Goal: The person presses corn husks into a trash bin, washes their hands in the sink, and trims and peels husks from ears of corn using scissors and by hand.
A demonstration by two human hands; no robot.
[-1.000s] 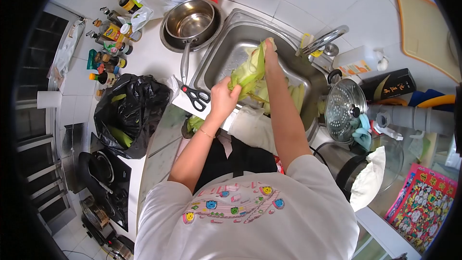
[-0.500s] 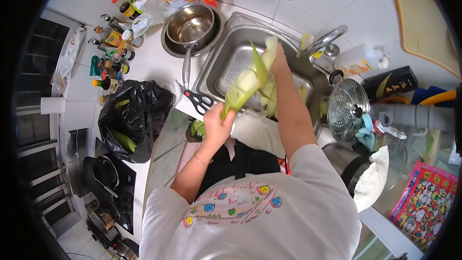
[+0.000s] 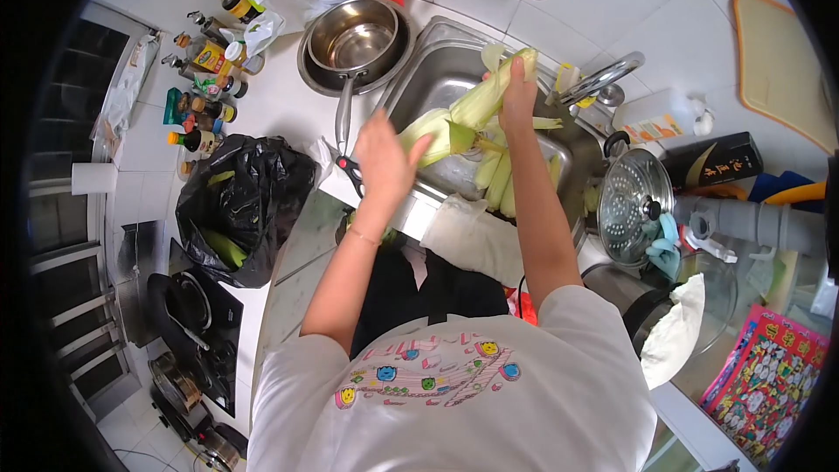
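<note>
My right hand (image 3: 518, 103) is closed around the upper end of a pale green ear of corn (image 3: 481, 105) in its husk, held slantwise over the sink (image 3: 430, 61). At the lower left end of the ear is my left hand (image 3: 386, 159), slightly blurred, its fingers and thumb spread apart beside the loose husk leaves. A darker green leaf (image 3: 461, 137) sticks out from the middle of the ear. Below it, several light green ears (image 3: 498, 183) lie in the sink, partly hidden by my right forearm.
Left of the sink are nested pans (image 3: 354, 39), red-and-black scissors (image 3: 350, 173) and a black plastic bag (image 3: 249, 210) with green husks inside. A white cloth (image 3: 468, 240) hangs over the front edge. The faucet (image 3: 603, 79) and a steamer lid (image 3: 634, 205) are on the right.
The ear has moved up in my right hand, and its leaves lie differently. My left hand has moved up and its fingers have opened from the husk. More of the ears in the sink shows.
</note>
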